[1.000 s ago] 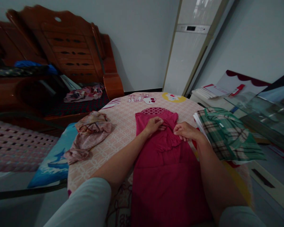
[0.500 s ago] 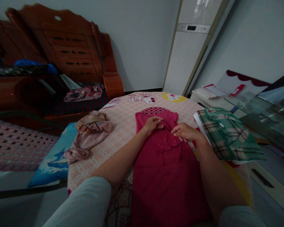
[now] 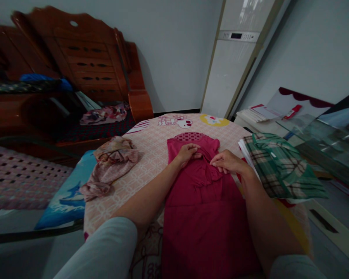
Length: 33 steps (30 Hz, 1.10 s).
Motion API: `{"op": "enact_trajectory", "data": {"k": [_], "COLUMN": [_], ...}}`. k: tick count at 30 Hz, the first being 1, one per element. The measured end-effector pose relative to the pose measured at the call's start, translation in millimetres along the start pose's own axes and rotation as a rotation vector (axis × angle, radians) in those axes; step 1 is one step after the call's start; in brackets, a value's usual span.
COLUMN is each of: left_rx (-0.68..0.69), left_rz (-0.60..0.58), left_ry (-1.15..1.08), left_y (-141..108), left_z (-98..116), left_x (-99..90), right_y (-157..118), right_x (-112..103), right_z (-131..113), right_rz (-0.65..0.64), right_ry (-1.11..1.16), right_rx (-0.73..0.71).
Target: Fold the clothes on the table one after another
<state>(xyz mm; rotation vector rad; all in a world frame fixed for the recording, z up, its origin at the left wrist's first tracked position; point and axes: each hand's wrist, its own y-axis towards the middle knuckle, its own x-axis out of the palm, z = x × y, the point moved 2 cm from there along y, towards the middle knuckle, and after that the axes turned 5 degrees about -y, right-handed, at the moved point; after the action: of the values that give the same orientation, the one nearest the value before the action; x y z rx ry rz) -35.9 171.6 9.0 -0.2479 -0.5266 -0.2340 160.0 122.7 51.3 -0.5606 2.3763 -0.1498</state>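
A dark pink garment (image 3: 203,232) lies lengthwise on the round table, its far end showing a dotted, mesh-like patch. My left hand (image 3: 189,153) pinches the cloth near the neckline, fingers closed on it. To its right, my right hand (image 3: 225,162) grips another bit of the same edge between thumb and fingers. Between the two hands the fabric is bunched in small folds. A crumpled light pink patterned cloth (image 3: 116,162) rests on the table's left side. On the right sits a folded green plaid garment (image 3: 279,162), on top of white cloth.
The tablecloth (image 3: 151,143) is pale pink with cartoon prints. Behind at left stands a wooden bench (image 3: 90,58) with clothes on it. A woven pink chair (image 3: 23,178) and blue cushion (image 3: 66,197) are at the left. Papers (image 3: 254,112) and a glass shelf flank the right.
Both hands keep their hold on the pink garment in nearly the same place. The view has shifted very slightly.
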Motion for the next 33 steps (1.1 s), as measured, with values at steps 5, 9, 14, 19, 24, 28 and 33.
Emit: {"op": "enact_trajectory", "data": {"k": [5, 9, 14, 19, 24, 28, 33], "left_rx": [-0.005, -0.009, -0.009, -0.007, -0.003, 0.06, 0.161], "left_rz": [-0.01, -0.005, -0.009, -0.012, -0.017, 0.013, 0.021], "left_ry": [-0.025, -0.025, -0.017, -0.004, 0.041, 0.076, 0.148], "left_y": [0.9, 1.1, 0.3, 0.2, 0.6, 1.4, 6.0], "left_z": [0.0, 0.2, 0.5, -0.2, 5.3, 13.9, 17.3], "left_x": [-1.2, -1.2, -0.5, -0.7, 0.9, 2.1, -1.6], "right_y": [0.0, -0.8, -5.5, -8.8, -11.1, -15.4, -9.5], "right_x": [0.6, -0.7, 1.5, -0.9, -4.7, -2.9, 10.6], "right_z": [-3.5, -3.0, -7.4, -7.2, -11.9, -27.2, -40.3], "right_rz": [0.085, 0.116, -0.083, -0.187, -0.113, -0.07, 0.026], "right_ry": [-0.007, -0.064, -0.282, -0.288, -0.09, 0.146, 0.323], "right_rx": [0.019, 0.042, 0.085, 0.078, -0.034, -0.022, -0.027]}}
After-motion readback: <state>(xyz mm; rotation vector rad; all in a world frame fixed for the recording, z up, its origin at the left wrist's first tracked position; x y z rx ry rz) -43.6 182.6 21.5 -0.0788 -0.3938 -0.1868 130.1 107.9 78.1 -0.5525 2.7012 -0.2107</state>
